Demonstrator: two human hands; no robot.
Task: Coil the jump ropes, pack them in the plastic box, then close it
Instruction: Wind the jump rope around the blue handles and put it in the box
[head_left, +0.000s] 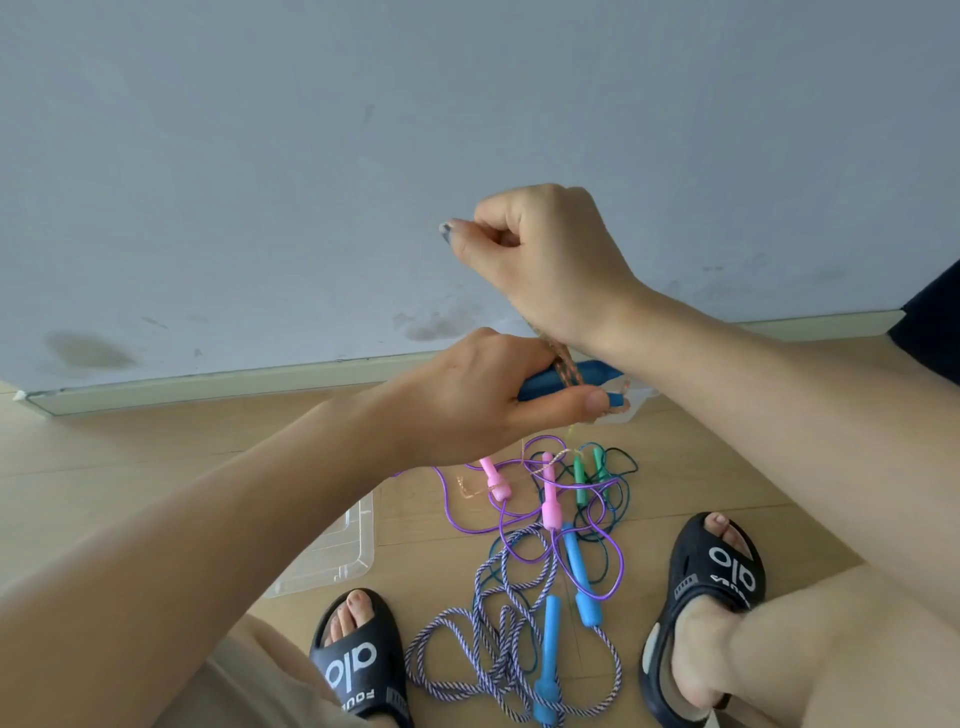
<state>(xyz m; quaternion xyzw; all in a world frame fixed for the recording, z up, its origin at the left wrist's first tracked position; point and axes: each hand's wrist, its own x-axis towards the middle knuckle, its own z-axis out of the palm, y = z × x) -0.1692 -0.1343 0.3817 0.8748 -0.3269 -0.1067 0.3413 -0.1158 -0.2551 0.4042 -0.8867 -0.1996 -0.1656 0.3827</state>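
Against the pale grey-blue wall (260, 156) and over the light wooden plank floor (130, 467), a jump rope is being handled in mid-air. Down at the lower left, the clear plastic box (348, 551) is lying open on the floor, partly hidden by the left forearm. Between the two black slide sandals (358, 660), three loose ropes are lying tangled: a purple-and-white braided rope with blue handles (550, 654) nearest the feet, a thin purple rope with pink handles (548, 499) beyond it, and a dark green rope with green handles (582, 480) just beside that. Higher up, the right hand (545, 260) is being held in a fist, fingers curled tight around a pinkish braided cord (563, 366) running down from it. Just below, two dark blue handles (587, 376) are being gripped together by the left hand (483, 395), thumb pressed along them, cord wrapped across.
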